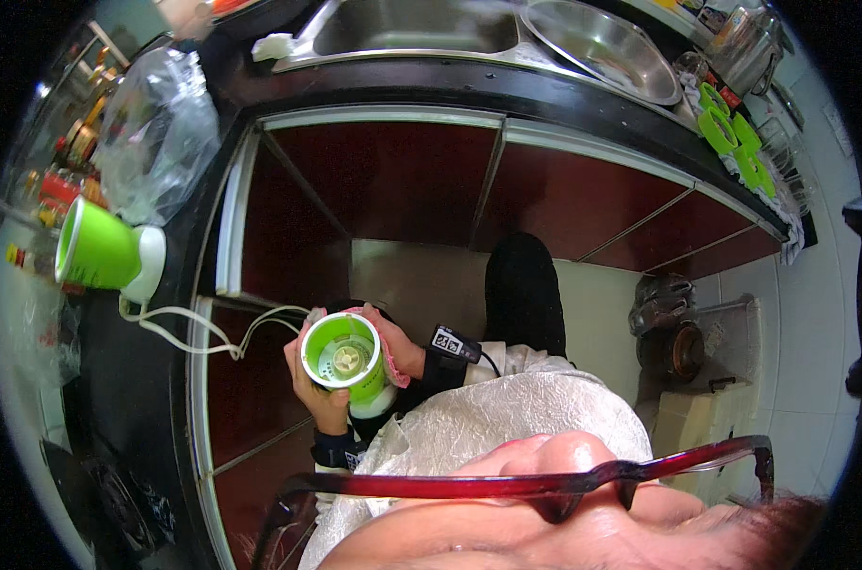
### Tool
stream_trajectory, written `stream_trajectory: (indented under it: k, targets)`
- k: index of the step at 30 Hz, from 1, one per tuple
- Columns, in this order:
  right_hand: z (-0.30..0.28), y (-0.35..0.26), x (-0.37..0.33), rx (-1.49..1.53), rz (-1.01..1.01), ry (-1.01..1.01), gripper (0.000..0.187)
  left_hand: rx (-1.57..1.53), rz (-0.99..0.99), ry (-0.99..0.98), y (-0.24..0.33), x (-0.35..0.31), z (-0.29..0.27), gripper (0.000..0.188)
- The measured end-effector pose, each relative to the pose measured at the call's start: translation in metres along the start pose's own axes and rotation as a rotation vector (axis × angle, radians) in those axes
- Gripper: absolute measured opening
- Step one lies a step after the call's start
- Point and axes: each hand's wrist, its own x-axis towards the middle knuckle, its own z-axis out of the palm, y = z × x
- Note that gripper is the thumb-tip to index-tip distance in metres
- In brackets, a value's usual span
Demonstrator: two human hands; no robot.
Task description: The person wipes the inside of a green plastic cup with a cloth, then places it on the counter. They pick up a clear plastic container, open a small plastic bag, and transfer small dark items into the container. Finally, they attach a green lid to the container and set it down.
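Low in front of my body I hold a green blender base (368, 385) with a white rim and a white foot. Its open top faces up and shows a pale round coupling inside. My left hand (319, 391) grips its left and near side, thumb on the outer wall. My right hand (408, 355) presses a pink cloth (391, 344) against its right side. More pink cloth shows behind the rim, and the right fingertips are hidden by it.
A similar green and white appliance (103, 249) stands on the left counter beside bottles and a clear plastic bag (160, 133). A white cord (203, 347) hangs off that counter. Ahead are a sink (307, 49), a steel basin (664, 92) and green rings (716, 131).
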Motion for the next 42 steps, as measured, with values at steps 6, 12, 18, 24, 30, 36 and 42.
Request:
stream_trajectory:
  k: [6,12,18,24,30,36,42]
  targets:
    - [-0.048,-0.013,0.011,-0.508,-0.093,0.027,0.045,-0.01,-0.143,-0.241,-0.018,0.003,0.02,0.144]
    - [-0.051,-0.011,0.012,-0.404,-0.082,0.036,0.046,-0.047,-0.179,-0.236,-0.035,0.012,0.016,0.122]
    - [-0.064,-0.01,0.029,-0.278,-0.043,0.139,0.05,-0.069,-0.305,-0.221,-0.038,0.031,0.026,0.121]
    - [-0.079,0.007,0.02,-0.077,-0.003,0.278,0.046,-0.161,-0.418,-0.267,-0.043,0.027,0.017,0.113]
    - [-0.109,0.002,0.029,-0.824,-0.254,0.177,0.038,-0.095,-0.391,-0.398,-0.037,0.022,0.015,0.126]
    - [-0.104,0.0,0.035,-0.64,-0.046,0.201,0.03,-0.048,-0.463,-0.41,-0.025,0.038,0.015,0.125]
    - [-0.097,-0.027,0.048,-0.596,0.164,0.126,0.03,-0.151,-0.515,-0.348,-0.04,0.077,0.026,0.113]
